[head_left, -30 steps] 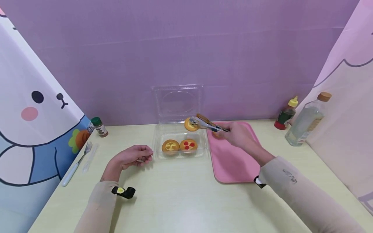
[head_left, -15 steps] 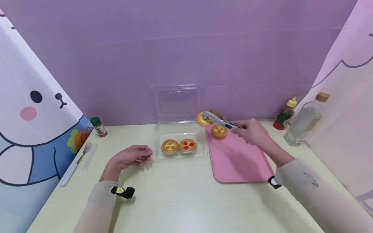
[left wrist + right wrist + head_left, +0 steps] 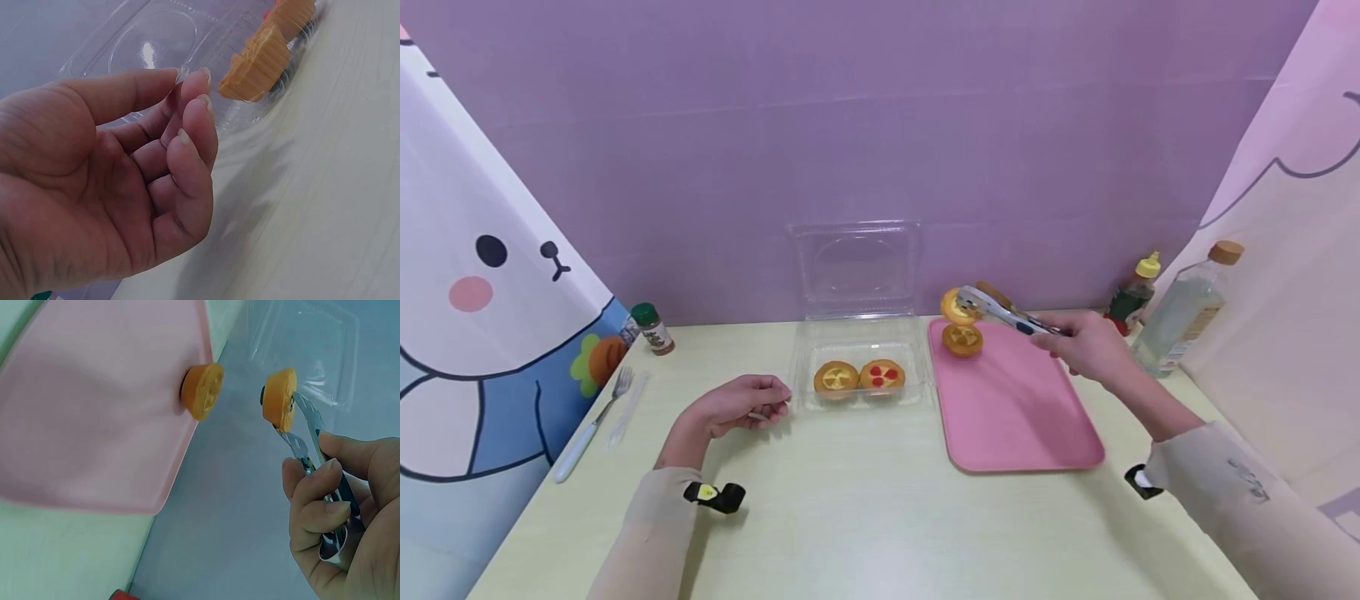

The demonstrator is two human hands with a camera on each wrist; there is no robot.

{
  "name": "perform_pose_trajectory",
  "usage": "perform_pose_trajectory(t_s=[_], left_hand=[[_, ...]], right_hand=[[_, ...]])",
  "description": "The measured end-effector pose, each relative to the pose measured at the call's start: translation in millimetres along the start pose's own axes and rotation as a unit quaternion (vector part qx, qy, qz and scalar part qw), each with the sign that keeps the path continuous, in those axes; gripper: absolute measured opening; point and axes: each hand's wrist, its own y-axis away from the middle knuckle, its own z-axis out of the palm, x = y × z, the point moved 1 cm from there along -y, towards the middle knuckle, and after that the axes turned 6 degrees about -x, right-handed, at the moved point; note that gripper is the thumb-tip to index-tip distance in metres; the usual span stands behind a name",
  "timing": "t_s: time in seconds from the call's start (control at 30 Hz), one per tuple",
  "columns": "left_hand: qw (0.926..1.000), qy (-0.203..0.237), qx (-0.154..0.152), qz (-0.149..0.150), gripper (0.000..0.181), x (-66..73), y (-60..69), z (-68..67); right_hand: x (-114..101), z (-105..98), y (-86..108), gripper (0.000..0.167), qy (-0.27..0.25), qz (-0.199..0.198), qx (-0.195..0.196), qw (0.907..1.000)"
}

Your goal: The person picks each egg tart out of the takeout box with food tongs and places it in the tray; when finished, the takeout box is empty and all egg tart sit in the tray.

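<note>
My right hand [image 3: 1086,342] grips metal tongs [image 3: 1000,308], whose tips hold a tart [image 3: 957,308] raised above the far left part of the pink tray [image 3: 1015,417]. Another tart [image 3: 962,340] rests on that tray just below it; in the right wrist view the two tarts stand apart. A clear plastic container [image 3: 925,392] has its lid [image 3: 857,258] raised at the back. Inside sit a yellow-topped tart [image 3: 837,379] and a red-topped tart [image 3: 882,377]. With thumb and fingertips, my left hand [image 3: 125,169] pinches the container's left edge.
At the left lie a fork [image 3: 591,429] and a clear plastic utensil [image 3: 627,408], with a green-capped spice jar [image 3: 652,329] behind them. A yellow-capped sauce bottle [image 3: 1132,296] and a tall cork-coloured-capped bottle [image 3: 1187,312] stand beyond my right hand.
My right hand has moved right with the tongs, carrying the tart from over the container to above the tray. My left hand has stayed at the container's edge.
</note>
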Motion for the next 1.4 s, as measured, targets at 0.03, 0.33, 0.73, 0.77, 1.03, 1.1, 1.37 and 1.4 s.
perform_pose_trajectory(t_s=[0.03,0.33,0.73,0.77,1.03,1.1,1.37,1.4], left_hand=[[1.0000,-0.001,0.001,0.000,0.035,-0.1,0.2,0.1],[1.0000,-0.001,0.001,0.002,0.034,0.3,1.0,0.7],[1.0000,-0.002,0.001,-0.001,0.034,-0.6,0.8,0.6],[1.0000,-0.003,0.001,-0.001,0.034,-0.5,0.8,0.5],[1.0000,-0.001,0.002,-0.001,0.035,-1.1,-0.2,-0.3],[1.0000,0.000,0.002,-0.001,0.034,-1.5,-0.6,-0.5],[1.0000,-0.001,0.000,0.003,0.035,-1.5,-0.2,-0.2],[1.0000,-0.001,0.000,0.003,0.035,-1.5,-0.1,-0.1]], right_hand=[[2,-1,0.1,0.043,0.000,-0.001,0.003,1.0000],[24,-6,2.8,0.041,0.000,0.001,0.012,0.9999],[52,-10,5.2,0.046,0.003,0.035,-0.009,0.9993],[54,-10,5.3,0.047,0.003,0.036,-0.010,0.9993],[69,-4,5.2,0.049,0.011,0.039,-0.011,0.9991],[71,-2,5.3,0.049,0.010,0.041,-0.016,0.9990],[76,4,1.9,0.048,-0.006,0.050,-0.028,0.9983],[77,5,1.1,0.049,-0.006,0.053,-0.030,0.9981]])
